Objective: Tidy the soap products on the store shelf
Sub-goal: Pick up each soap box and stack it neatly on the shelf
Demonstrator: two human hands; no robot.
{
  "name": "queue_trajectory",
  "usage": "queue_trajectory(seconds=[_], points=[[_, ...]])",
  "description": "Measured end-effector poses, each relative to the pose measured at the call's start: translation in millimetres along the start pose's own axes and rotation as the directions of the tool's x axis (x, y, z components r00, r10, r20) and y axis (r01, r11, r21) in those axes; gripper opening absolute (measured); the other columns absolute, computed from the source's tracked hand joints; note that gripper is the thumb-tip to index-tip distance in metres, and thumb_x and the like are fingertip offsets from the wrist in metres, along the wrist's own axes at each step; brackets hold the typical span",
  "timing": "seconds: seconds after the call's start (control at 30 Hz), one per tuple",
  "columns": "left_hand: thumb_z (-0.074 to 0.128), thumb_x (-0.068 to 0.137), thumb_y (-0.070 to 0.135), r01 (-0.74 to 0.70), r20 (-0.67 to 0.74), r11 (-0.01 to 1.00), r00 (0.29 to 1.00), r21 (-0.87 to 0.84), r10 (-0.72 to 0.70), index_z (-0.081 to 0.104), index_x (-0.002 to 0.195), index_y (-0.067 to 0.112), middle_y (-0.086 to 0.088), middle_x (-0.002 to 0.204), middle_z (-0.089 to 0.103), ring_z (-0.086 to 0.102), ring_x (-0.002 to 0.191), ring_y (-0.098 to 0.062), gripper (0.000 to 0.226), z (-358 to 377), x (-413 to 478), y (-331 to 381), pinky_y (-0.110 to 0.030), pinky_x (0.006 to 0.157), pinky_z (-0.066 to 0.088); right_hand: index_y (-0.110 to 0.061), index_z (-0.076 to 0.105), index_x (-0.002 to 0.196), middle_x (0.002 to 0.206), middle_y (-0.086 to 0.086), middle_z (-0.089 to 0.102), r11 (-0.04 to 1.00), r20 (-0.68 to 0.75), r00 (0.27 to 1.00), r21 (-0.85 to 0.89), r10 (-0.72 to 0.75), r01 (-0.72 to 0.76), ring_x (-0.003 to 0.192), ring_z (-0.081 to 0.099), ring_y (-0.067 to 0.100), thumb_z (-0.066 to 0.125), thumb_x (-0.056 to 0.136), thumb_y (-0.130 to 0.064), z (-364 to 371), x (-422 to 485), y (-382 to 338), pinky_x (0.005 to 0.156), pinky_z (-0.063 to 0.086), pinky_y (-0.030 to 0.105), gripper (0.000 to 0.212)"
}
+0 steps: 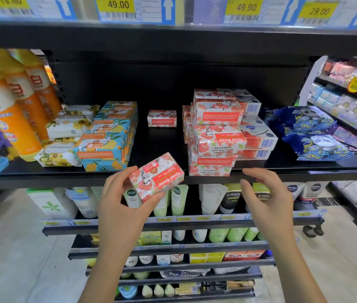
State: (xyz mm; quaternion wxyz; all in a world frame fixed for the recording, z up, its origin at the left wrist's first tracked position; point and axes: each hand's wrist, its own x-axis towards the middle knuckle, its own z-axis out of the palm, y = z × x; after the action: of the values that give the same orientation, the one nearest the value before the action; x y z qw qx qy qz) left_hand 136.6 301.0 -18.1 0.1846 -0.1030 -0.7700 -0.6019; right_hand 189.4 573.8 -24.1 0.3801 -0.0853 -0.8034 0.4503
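1. Store shelf (160,147) holds the red stack (215,136).
2. Left hand (120,200) grips a soap box (156,177) left of that stack, off the shelf; right hand (262,193), loosely curled, holds nothing below it.
3. The step looks like placing: next, the box needs setting squarely against the stack.

Price tags (118,7) cropped at top, orange bottles (9,106) cut at left, rear soap boxes (186,119) half hidden

I stand in front of a tall black shelf (63,179) with a dark back wall (173,84). Above me runs a row of yellow price tags (118,5). More lower shelves (195,226) step down below. The floor (20,248) is pale and a bit shiny. On my right is another rack (335,87), and a small black wheel (313,231) sits on the floor.
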Motion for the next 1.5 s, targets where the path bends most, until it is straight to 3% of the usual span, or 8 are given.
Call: queue_trajectory(seconds=[0.2, 0.3, 0.4, 0.53, 0.7, 1.03, 1.37, 1.5], points=[[0.089, 0.058, 0.038, 0.095, 0.178, 0.990, 0.981, -0.104, -0.076, 0.064, 0.119, 0.047, 0.015, 0.126, 0.064, 0.064, 0.119, -0.007, 0.067, -3.2, -15.5, -3.8, -0.038, 0.099, 0.056, -0.026, 0.068, 0.122, 0.110, -0.007, 0.069, 0.970, 0.241, 0.970, 0.228, 0.032, -0.088, 0.100, 0.068, 0.020, 0.074, 0.090, -0.026, 15.7, -39.0, -41.5, 0.085, 0.055, 0.026, 0.033], [0.090, 0.060, 0.036, 0.067, 0.255, 0.993, 0.966, -0.100, -0.040, 0.063, 0.120, 0.047, 0.015, 0.126, 0.062, 0.063, 0.122, -0.013, 0.066, -2.1, -19.9, -2.6, -0.044, 0.100, 0.056, -0.037, 0.054, 0.141, 0.127, -0.012, 0.063, 0.953, 0.463, 0.882, 0.222, 0.085, -0.209, 0.110, 0.066, 0.015, 0.077, 0.085, -0.050, 22.0, -40.6, -53.1, 0.085, 0.057, 0.025, 0.062], [0.091, 0.063, 0.032, 0.040, 0.306, 0.995, 0.952, -0.095, -0.009, 0.063, 0.122, 0.045, 0.018, 0.125, 0.061, 0.062, 0.123, -0.013, 0.067, -1.9, -22.2, -0.1, -0.044, 0.101, 0.054, -0.042, 0.050, 0.143, 0.130, -0.010, 0.064, 0.915, 0.571, 0.810, 0.242, 0.135, -0.323, 0.108, 0.069, 0.016, 0.075, 0.088, -0.045, 26.7, -38.3, -58.9, 0.085, 0.060, 0.034, 0.060], [0.091, 0.064, 0.027, 0.041, 0.315, 0.991, 0.949, -0.124, 0.000, 0.063, 0.124, 0.044, 0.021, 0.125, 0.060, 0.060, 0.124, -0.012, 0.068, -4.6, -22.6, 0.1, -0.045, 0.100, 0.056, -0.033, 0.055, 0.140, 0.117, -0.006, 0.072, 0.829, 0.564, 0.775, 0.259, 0.286, -0.495, 0.084, 0.074, 0.025, 0.067, 0.088, -0.046, 25.4, -34.9, -62.6, 0.084, 0.061, 0.044, 0.056], [0.090, 0.067, 0.027, 0.010, 0.351, 0.993, 0.936, -0.122, 0.033, 0.061, 0.125, 0.049, 0.024, 0.127, 0.057, 0.056, 0.127, -0.011, 0.069, -6.5, -25.4, 1.9, -0.046, 0.097, 0.057, -0.023, 0.065, 0.129, 0.111, 0.005, 0.076, 0.782, 0.624, 0.717, 0.262, 0.309, -0.566, 0.099, 0.074, 0.024, 0.070, 0.085, -0.040, 27.2, -37.1, -61.1, 0.082, 0.061, 0.037, 0.048], [0.085, 0.073, 0.028, -0.034, 0.395, 0.997, 0.917, -0.071, 0.060, 0.048, 0.143, 0.053, 0.024, 0.141, 0.048, 0.051, 0.134, -0.008, 0.083, -10.8, -28.0, 1.0, -0.033, 0.106, 0.050, -0.019, 0.067, 0.124, 0.112, 0.008, 0.076, 0.727, 0.585, 0.763, 0.393, 0.274, -0.563, 0.103, 0.073, 0.025, 0.074, 0.082, -0.027, 29.6, -42.0, -60.3, 0.081, 0.060, 0.032, 0.044], [0.061, 0.078, 0.070, 0.380, 0.423, 0.901, 0.866, -0.209, -0.266, 0.067, 0.122, 0.026, 0.008, 0.112, 0.077, 0.074, 0.101, -0.014, 0.062, -6.4, -25.6, 15.9, -0.031, 0.088, 0.061, -0.023, 0.065, 0.124, 0.119, 0.002, 0.073, 0.837, 0.514, 0.848, 0.402, 0.129, -0.371, 0.114, 0.068, 0.022, 0.077, 0.086, -0.009, 25.0, -41.2, -59.8, 0.090, 0.058, 0.034, 0.043], [0.065, 0.086, 0.059, 0.475, 0.423, 0.838, 0.840, -0.270, -0.340, 0.069, 0.122, 0.015, -0.003, 0.112, 0.077, 0.074, 0.104, -0.018, 0.057, -5.4, -25.6, 17.8, -0.043, 0.098, 0.056, -0.019, 0.065, 0.123, 0.117, 0.003, 0.073, 0.850, 0.531, 0.841, 0.395, 0.099, -0.350, 0.118, 0.066, 0.023, 0.077, 0.085, -0.006, 24.3, -41.8, -60.7, 0.089, 0.058, 0.031, 0.041]])
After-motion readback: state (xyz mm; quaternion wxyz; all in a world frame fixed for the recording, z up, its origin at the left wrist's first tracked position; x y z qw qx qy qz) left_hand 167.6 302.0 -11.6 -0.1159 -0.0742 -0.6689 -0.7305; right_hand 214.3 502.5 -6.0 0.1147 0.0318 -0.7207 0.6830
